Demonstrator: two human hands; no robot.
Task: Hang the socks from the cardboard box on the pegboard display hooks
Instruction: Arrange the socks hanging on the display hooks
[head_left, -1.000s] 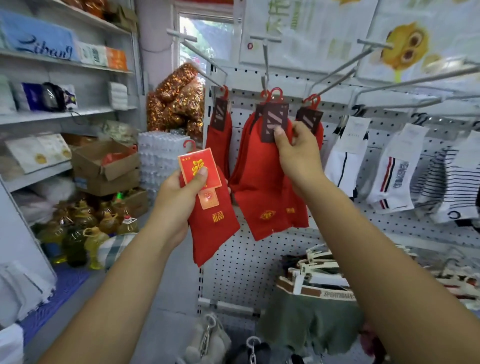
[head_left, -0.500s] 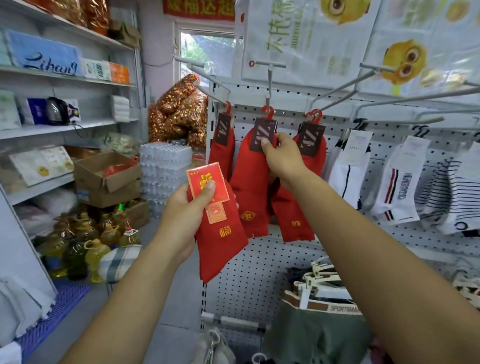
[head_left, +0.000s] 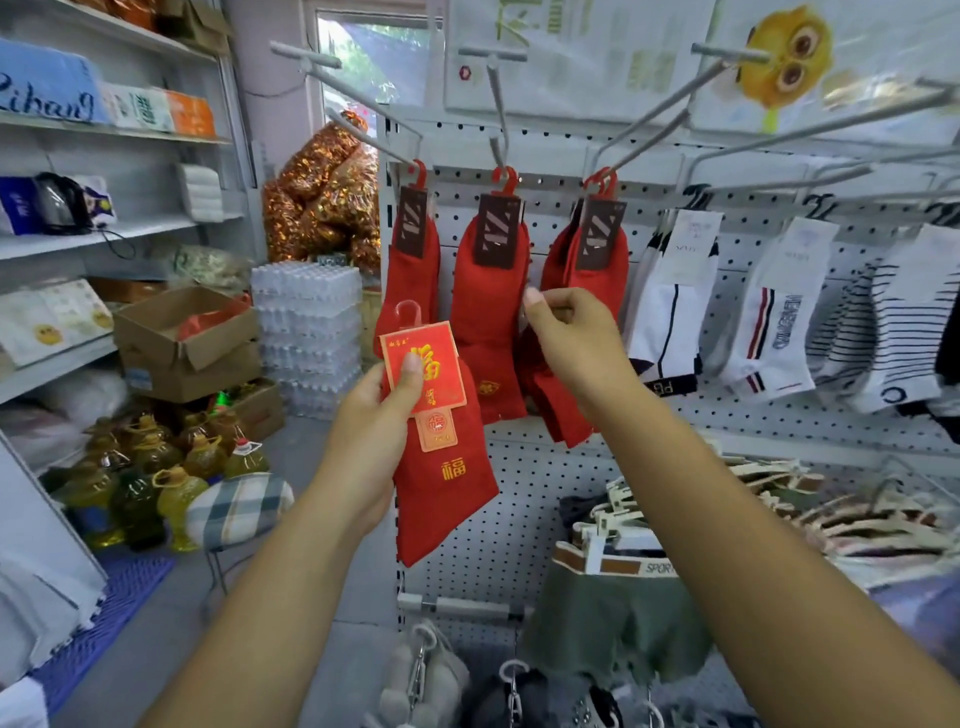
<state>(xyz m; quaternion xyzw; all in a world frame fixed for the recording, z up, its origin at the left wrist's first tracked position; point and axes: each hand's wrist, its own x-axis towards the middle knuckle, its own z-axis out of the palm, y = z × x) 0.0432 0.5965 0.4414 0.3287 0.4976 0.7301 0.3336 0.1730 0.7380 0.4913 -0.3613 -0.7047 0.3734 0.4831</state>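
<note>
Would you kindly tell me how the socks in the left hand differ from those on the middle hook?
The held socks have a bright red card with gold print; the middle hanging socks have a dark brown label. The held socks are gripped by the left hand; the middle hanging socks dangle from a peg. Both are red with a gold motif.

The sock pack (head_left: 441, 499) hides the fingers of my left hand (head_left: 363, 441); whether my right hand (head_left: 576, 343) pinches anything, I cannot tell.
</note>
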